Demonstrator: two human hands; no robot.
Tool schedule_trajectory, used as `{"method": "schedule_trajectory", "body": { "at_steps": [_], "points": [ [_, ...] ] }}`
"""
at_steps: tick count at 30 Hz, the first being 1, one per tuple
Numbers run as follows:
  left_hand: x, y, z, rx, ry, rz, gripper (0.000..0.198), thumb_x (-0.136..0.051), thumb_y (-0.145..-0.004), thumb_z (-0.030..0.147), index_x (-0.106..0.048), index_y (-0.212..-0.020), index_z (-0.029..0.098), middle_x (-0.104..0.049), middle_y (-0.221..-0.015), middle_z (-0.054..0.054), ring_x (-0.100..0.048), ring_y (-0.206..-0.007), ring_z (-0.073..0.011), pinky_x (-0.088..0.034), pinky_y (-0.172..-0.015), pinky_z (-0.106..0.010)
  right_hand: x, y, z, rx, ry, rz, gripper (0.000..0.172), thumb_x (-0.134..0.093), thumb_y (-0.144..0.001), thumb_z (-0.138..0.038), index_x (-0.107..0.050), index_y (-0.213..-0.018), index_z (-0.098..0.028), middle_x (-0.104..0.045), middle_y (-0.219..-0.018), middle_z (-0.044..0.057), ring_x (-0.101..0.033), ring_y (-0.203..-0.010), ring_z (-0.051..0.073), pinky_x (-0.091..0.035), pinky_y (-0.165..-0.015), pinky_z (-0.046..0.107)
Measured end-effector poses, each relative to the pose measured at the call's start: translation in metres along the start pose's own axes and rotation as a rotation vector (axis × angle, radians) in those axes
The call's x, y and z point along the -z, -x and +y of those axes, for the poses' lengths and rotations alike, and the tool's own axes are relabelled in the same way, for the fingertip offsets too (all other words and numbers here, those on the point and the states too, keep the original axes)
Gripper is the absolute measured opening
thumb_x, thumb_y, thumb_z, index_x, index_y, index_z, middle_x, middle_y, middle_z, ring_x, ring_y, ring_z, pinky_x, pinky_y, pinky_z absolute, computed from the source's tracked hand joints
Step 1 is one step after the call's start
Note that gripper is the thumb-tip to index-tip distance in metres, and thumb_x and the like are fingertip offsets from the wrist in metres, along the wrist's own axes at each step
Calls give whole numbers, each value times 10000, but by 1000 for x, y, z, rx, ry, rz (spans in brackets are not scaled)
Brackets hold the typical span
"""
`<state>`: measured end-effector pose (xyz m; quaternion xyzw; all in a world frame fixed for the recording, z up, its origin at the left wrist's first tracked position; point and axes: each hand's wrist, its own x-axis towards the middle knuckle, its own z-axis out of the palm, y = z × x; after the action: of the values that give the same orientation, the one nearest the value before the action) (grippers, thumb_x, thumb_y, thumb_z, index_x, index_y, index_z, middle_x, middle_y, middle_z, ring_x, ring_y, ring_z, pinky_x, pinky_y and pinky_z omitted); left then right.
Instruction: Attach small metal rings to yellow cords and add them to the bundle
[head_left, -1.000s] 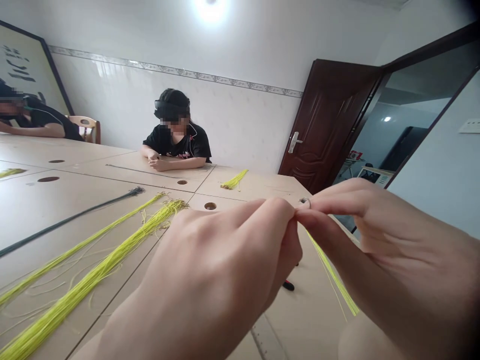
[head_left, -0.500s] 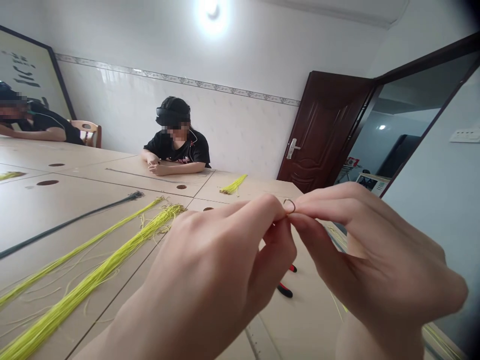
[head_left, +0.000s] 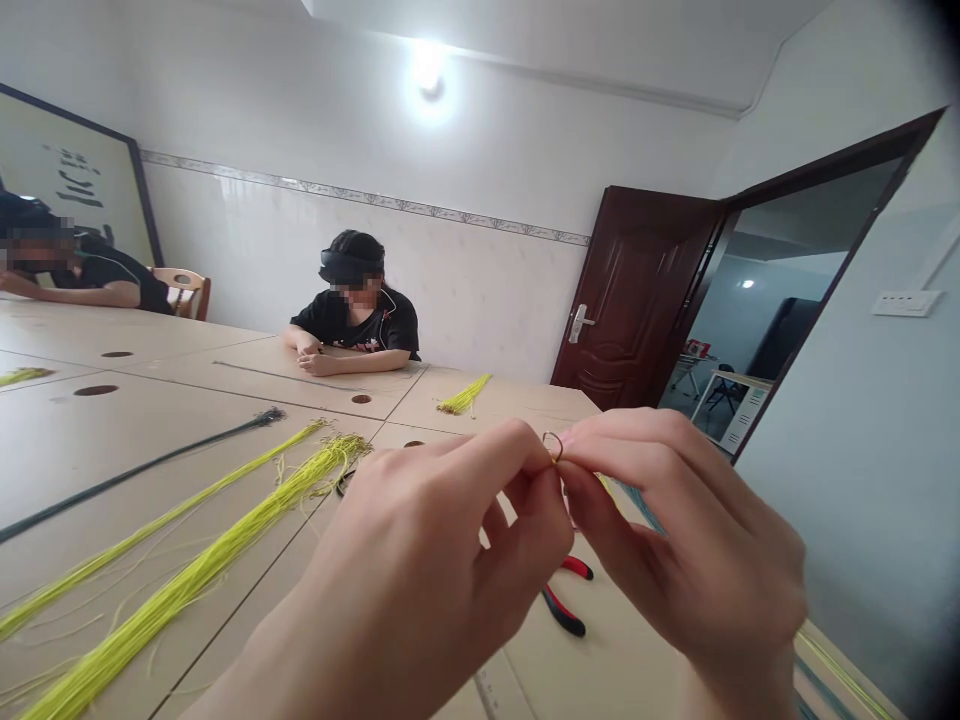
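A small, curved metal fish hook (head_left: 559, 442) sticks up from between my fingertips, its bend facing upward. My left hand (head_left: 420, 530) is closed in a pinch at the hook's lower end. From the other side my right hand (head_left: 675, 520) pinches the same spot, thumb and forefinger touching the hook. A trace of yellow shows at the fingertips; the rest of the hook's lower end is hidden. Behind and below the hands lies a tool with red-and-black handles (head_left: 564, 610), its head out of sight.
Long yellow cord bundles (head_left: 202, 560) with hooks at their far ends lie left on the table (head_left: 277, 640). Beside them lies a dark cord bundle (head_left: 150, 470). A short yellow bundle (head_left: 465, 394) lies farther back. Two people sit across the table. A ruler (head_left: 491, 690) lies in front.
The view has tilted up slightly, so everything sits lower. My hands have shifted a little left in view, still pinching the hook. More of the red-and-black handles shows.
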<state>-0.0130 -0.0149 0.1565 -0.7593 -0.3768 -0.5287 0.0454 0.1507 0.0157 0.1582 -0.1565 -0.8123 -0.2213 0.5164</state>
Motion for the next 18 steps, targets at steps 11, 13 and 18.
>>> {"method": "schedule_trajectory", "body": {
  "at_steps": [11, 13, 18],
  "points": [
    [1, 0, 1, 38, 31, 22, 121, -551, -780, 148, -512, -685, 212, -501, -515, 116, -462, -440, -12, -351, -402, -86, 5, -5, -2, -281, 142, 94, 101, -554, -865, -120, -567, -784, -178, -593, -746, -33, -538, -678, 82, -423, -628, 199],
    [3, 1, 1, 43, 36, 17, 121, -553, -782, 147, -518, -686, 210, -514, -514, 110, -483, -442, -15, -365, -399, -77, 9, -4, -1, -347, 142, 42, 117, -539, -882, -168, -562, -770, -187, -580, -733, -44, -532, -671, 79, -408, -626, 200],
    [16, -3, -3, 87, 242, 85, 126, -560, -817, 146, -585, -715, 215, -564, -505, 94, -530, -416, -27, -396, -374, -61, 6, -2, -1, -541, 3, -428, 185, -492, -915, -300, -590, -793, -202, -608, -750, -38, -565, -681, 101, -408, -612, 226]
  ]
}}
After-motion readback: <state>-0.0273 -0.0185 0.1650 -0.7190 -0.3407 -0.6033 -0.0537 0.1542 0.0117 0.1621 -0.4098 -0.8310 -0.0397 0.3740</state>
